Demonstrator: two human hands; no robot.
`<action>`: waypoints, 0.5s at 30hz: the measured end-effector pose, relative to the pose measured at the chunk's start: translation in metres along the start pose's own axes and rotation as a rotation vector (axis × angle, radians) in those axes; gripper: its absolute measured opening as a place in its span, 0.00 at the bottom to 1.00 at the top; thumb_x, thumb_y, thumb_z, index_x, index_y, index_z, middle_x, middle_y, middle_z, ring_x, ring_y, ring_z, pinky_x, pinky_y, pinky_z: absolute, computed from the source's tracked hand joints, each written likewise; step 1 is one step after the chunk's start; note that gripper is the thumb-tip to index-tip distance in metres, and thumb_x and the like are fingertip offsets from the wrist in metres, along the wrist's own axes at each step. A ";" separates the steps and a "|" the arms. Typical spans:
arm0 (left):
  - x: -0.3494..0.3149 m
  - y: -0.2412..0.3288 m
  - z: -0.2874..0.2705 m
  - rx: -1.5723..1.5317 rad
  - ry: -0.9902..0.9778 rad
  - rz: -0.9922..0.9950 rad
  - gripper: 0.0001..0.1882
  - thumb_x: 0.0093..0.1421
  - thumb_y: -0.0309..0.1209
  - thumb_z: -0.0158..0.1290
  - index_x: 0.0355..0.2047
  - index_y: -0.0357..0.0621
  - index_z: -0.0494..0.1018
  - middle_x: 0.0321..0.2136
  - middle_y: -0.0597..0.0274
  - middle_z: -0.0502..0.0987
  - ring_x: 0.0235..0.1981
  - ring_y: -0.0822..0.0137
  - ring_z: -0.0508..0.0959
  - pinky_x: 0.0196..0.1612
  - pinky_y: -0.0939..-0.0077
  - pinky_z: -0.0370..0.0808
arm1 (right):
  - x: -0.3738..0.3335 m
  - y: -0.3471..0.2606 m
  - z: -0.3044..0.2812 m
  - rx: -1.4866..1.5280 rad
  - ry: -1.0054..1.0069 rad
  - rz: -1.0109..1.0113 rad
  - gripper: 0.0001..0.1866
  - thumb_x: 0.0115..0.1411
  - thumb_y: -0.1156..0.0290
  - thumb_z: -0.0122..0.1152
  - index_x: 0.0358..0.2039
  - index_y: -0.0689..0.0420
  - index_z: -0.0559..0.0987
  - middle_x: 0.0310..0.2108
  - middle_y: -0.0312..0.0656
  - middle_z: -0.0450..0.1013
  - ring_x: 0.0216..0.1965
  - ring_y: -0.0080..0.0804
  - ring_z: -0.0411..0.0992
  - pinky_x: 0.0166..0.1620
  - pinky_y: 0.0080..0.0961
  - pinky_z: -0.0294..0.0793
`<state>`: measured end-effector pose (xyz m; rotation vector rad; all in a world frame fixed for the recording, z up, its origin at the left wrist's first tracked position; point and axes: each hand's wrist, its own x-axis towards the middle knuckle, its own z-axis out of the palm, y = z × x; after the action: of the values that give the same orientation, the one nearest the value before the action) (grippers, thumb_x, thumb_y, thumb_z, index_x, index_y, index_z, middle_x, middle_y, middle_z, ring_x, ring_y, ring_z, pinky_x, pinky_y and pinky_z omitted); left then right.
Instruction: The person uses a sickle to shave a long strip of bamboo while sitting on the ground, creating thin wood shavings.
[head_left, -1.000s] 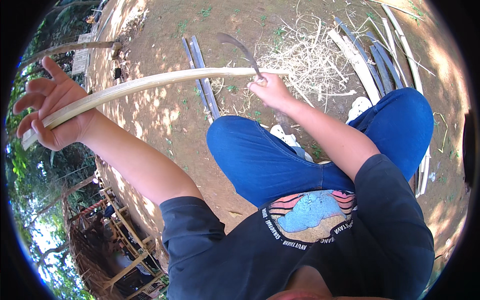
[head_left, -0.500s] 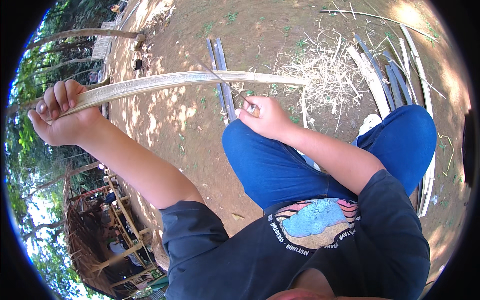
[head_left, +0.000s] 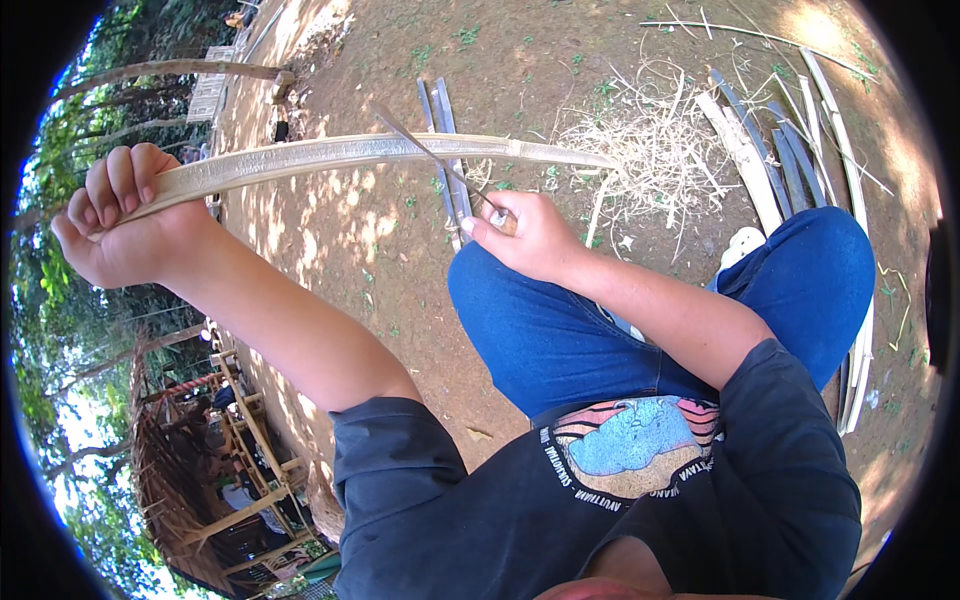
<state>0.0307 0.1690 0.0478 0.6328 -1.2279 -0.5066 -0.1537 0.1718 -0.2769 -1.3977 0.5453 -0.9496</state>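
Note:
My left hand is raised at the far left, its fingers wrapped round one end of a long pale bamboo strip. The strip runs across to the right, and its other end reaches the pile of shavings. In my right hand, beside my bent knee, is a thin-bladed knife with a wooden handle. Its blade slants up and left across the strip's middle; whether the edge bites into the bamboo I cannot tell.
Curly bamboo shavings lie heaped on the dirt ground. Dark and pale split strips lie to the right by my foot. Two dark strips lie beyond my knee. A thatched hut stands at the left.
The knife blade has turned so that more of its flat shows over the strip. My left hand has shifted slightly, and the strip's face has tilted a little with it.

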 end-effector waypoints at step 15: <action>0.032 -0.047 0.046 0.565 0.610 0.444 0.09 0.59 0.32 0.33 0.24 0.45 0.60 0.19 0.66 0.64 0.20 0.69 0.66 0.27 0.75 0.65 | 0.051 -0.110 0.029 0.155 -0.044 -0.281 0.12 0.54 0.66 0.59 0.23 0.63 0.76 0.15 0.51 0.70 0.20 0.47 0.73 0.28 0.39 0.70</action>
<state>-0.0056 0.1056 0.0470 0.8743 -0.8714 0.4078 -0.1284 0.1569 -0.1555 -1.3725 0.2390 -1.1578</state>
